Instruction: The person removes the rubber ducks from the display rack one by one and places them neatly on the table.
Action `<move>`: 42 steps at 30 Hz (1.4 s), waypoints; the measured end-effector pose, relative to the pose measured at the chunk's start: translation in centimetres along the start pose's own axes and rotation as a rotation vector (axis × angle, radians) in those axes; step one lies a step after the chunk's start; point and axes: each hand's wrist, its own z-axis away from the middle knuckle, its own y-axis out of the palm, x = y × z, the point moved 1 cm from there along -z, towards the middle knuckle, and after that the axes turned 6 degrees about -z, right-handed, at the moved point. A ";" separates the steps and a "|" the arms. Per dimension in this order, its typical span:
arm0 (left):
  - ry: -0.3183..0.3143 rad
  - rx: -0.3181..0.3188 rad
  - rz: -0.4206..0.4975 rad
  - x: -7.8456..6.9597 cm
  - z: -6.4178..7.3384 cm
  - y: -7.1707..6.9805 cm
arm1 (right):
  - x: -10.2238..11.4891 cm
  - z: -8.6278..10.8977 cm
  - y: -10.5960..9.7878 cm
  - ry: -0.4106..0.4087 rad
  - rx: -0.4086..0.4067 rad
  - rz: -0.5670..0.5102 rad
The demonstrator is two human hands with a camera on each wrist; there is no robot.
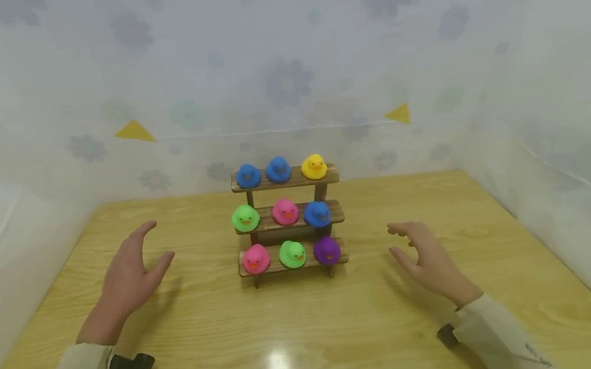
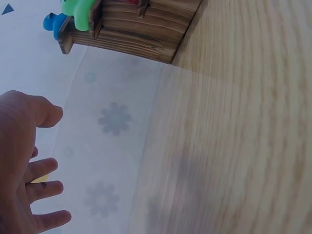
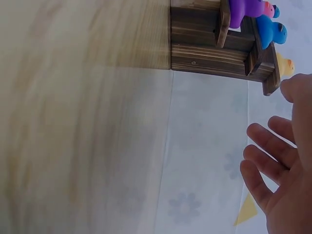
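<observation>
A three-tier wooden rack (image 1: 304,265) stands mid-table, bearing rubber ducks on each step. Two blue ducks and a yellow duck (image 1: 314,167) sit on top. The middle step holds a green duck (image 1: 245,218), a pink duck (image 1: 285,212) and a blue duck (image 1: 318,214). Along the bottom are a pink duck (image 1: 256,259), a green duck (image 1: 292,254) and a purple duck (image 1: 327,251). To the rack's left, my left hand (image 1: 130,274) hovers over the table, holding nothing. My right hand (image 1: 433,263) hovers on the other side, fingers relaxed and apart from the ducks.
The wood-grain table (image 1: 199,351) runs back to a pale flowered sheet (image 1: 238,52), which also hangs at both sides. Two yellow triangles, a left one (image 1: 134,131) and a right one (image 1: 398,114), show on the back sheet. Dark straps circle both wrists.
</observation>
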 end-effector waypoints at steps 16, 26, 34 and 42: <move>-0.007 0.053 0.076 0.3 -0.4 0.6 | 1.3 -0.6 1.2 -0.004 0.002 -0.051; -0.004 0.084 0.118 -0.1 -0.9 1.2 | 2.0 -1.3 2.4 -0.029 0.041 -0.095; -0.002 0.098 0.145 -0.2 -1.6 1.3 | 2.6 -2.3 3.3 -0.063 0.054 -0.139; 0.006 0.117 0.173 -0.4 -2.0 1.4 | 3.1 -3.1 4.3 -0.076 0.013 -0.113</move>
